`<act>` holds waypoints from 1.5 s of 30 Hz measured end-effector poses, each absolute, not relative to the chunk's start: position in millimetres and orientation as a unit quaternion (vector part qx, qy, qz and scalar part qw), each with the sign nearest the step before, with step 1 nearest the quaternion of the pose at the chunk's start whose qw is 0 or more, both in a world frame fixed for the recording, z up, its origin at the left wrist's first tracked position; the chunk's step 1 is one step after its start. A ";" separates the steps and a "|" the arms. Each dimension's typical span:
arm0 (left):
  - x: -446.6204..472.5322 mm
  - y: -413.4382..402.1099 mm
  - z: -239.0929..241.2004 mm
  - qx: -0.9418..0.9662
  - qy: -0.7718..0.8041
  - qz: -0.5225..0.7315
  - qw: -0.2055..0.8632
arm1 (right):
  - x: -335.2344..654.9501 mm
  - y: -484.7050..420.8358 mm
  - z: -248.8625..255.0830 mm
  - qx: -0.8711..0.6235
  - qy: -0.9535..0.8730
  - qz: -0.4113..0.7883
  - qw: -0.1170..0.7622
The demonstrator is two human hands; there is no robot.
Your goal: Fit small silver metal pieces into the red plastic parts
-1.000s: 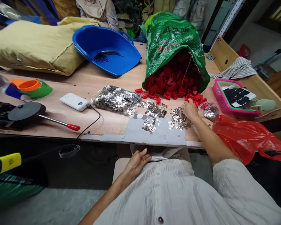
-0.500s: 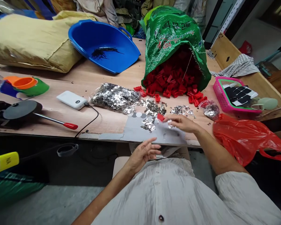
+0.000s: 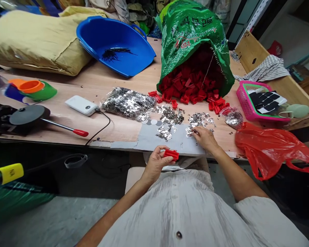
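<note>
Red plastic shows in your left hand (image 3: 154, 166): a small moulded part (image 3: 171, 155) pinched between thumb and fingers, just off the near edge of the wooden table (image 3: 113, 133). Your right hand (image 3: 207, 140) is ahead and to the right of it, its fingertips narrowed at the near side of a pile of silvery metal pieces (image 3: 197, 119); I cannot tell whether you have one between them. Left of those fingertips, a smaller metal heap (image 3: 166, 132) lies on a grey sheet (image 3: 148, 139). Beyond both hands, a green woven sack (image 3: 187, 39) opens toward you, loose red parts (image 3: 187, 85) filling its mouth. Right of your right hand rests a red plastic carrier bag (image 3: 270, 147).
</note>
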State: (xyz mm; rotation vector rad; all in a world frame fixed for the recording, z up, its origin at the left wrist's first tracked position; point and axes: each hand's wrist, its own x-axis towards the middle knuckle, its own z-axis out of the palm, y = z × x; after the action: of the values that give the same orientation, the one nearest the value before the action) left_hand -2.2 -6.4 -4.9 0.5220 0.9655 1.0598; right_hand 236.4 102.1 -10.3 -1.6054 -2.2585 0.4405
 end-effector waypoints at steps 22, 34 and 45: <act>-1.8 -6.6 -7.3 0.304 0.473 0.531 0.634 | 224.4 120.2 -5.8 -0.546 -0.823 0.136 0.076; 0.3 -3.6 -9.7 0.381 0.480 0.557 0.561 | 223.7 124.7 -5.6 -0.555 -0.814 0.151 0.084; 2.0 -3.8 -9.0 0.420 0.465 0.570 0.532 | 211.2 139.9 -2.9 -0.547 -0.820 0.158 0.063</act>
State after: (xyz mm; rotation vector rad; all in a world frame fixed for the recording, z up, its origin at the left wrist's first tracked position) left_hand 2.0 -3.8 -9.0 1.0010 1.1097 1.3595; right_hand 211.2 139.9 -2.9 -1.6525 -2.4760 0.4780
